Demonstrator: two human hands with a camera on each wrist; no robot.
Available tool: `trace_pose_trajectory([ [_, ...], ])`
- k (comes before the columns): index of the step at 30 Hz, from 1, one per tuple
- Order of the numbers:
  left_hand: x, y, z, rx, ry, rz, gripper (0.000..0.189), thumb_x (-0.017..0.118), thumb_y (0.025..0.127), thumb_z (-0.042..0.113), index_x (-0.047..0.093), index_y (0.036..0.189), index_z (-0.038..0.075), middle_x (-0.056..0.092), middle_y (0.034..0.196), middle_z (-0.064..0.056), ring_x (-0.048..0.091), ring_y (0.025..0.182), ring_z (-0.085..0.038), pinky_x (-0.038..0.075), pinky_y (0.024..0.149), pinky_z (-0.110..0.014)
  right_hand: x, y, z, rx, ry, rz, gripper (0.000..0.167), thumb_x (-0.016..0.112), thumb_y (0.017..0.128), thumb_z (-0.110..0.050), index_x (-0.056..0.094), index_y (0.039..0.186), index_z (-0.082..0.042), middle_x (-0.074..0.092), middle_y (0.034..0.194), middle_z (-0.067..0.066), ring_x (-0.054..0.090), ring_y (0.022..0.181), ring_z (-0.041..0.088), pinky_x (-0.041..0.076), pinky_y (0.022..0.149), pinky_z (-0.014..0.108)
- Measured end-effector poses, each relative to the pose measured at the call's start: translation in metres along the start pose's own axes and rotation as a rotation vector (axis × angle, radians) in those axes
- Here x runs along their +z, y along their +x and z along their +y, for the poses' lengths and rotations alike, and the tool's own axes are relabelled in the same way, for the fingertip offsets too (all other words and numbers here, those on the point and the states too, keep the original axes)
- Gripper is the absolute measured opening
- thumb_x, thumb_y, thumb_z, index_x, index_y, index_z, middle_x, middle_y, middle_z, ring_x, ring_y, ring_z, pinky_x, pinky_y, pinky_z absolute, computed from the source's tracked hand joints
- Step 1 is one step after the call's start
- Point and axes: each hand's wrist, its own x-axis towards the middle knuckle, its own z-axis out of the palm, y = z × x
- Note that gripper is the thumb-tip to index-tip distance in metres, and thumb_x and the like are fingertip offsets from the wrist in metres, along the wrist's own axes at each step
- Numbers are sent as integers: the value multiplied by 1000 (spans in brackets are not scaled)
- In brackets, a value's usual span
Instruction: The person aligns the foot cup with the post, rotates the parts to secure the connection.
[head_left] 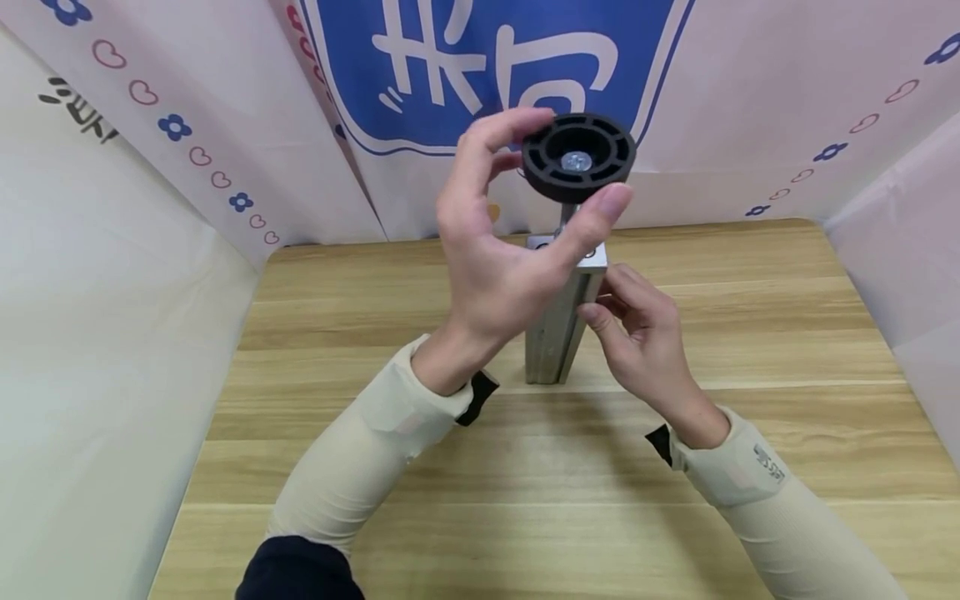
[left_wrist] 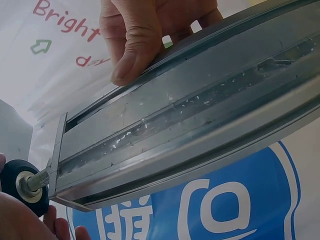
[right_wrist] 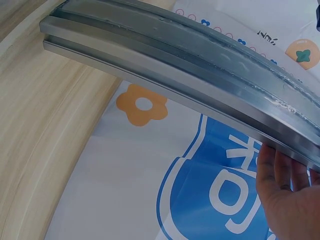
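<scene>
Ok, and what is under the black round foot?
Under the black round foot, a threaded stem leads to the end plate capping the metal bar; whether it goes inside is hidden. In the head view, the left hand covers part of the stem.

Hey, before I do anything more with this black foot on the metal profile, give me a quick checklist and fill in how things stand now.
1. Slotted metal profile standing on the wooden tabletop: ok, it appears upright.
2. Profile steadied: ok, your right hand grips it near the top.
3. Round black foot in hand: ok, your left hand holds its rim.
4. Foot tight against the end plate: not ok if you want it flush; the threaded stud shows between them.
5. Stud's thread fully engaged: cannot tell, the inside of the plate is hidden.
</scene>
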Motion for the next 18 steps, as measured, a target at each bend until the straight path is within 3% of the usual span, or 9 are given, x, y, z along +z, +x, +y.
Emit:
trace_pose_trajectory([
  [6, 2, -2, -2, 5, -105, -35, 58, 69, 86, 12, 45, 130, -19, 68, 123, -33, 69, 112, -28, 54, 99, -35, -1, -1, 0, 6, -3, -4, 46, 69, 99, -25, 67, 126, 13, 70, 107, -7, 67, 92, 9, 62, 86, 22],
  [8, 2, -3, -3, 16, -133, -52, 54, 64, 89, 11, 46, 129, -20, 65, 129, -36, 67, 118, -33, 55, 102, -37, -1, -1, -1, 11, -4, -5, 45, 69, 99, -22, 67, 128, 12, 71, 108, -8, 67, 93, 9, 62, 86, 22],
  [12, 3, -5, -4, 23, -153, -46, 49, 58, 90, 12, 52, 129, -18, 56, 138, -38, 58, 131, -31, 55, 104, -37, -1, -1, -1, 18, 1, -3, 44, 69, 99, -18, 66, 131, 11, 71, 111, -8, 68, 95, 9, 62, 87, 22],
  [18, 1, -5, -6, 56, -161, 4, 43, 53, 93, 6, 51, 127, -20, 52, 125, -36, 55, 115, -33, 56, 99, -39, -1, -1, -2, 21, -1, -4, 39, 69, 99, -12, 67, 130, 11, 72, 111, -8, 68, 96, 9, 62, 87, 23],
])
